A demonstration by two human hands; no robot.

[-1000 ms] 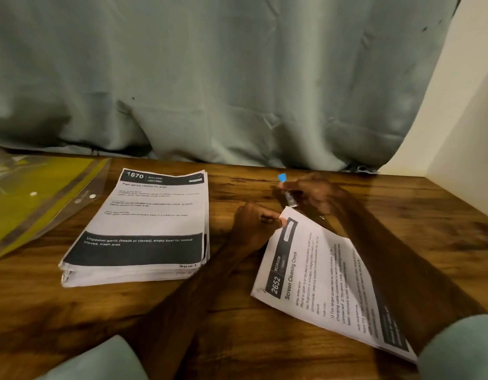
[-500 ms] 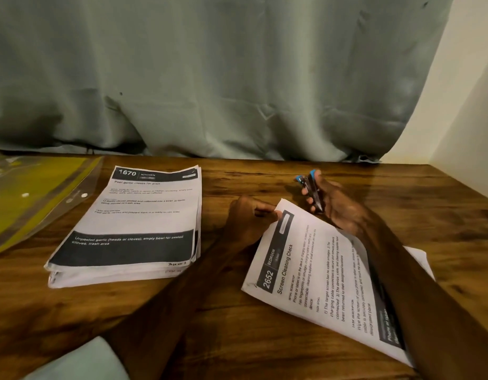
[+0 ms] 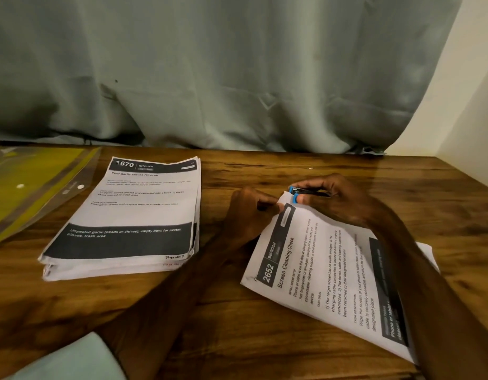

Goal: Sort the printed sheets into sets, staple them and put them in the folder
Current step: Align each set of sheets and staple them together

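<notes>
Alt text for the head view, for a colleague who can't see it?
The right hand grips a small blue-tipped stapler with its mouth over the far corner of the 2652 Bedroom set, which the left hand pinches. A stack topped by sheet 1670 lies to the left on the wooden table, the yellow folder beyond it.

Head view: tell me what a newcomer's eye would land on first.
First, the two hands close together mid-table: the left hand pinches the top corner of the Screen Cleaning Check sheets, while the right hand holds a blue-tipped stapler at that corner. Next come the thick stack of printed sheets to the left and the yellow folder at the far left edge.
</notes>
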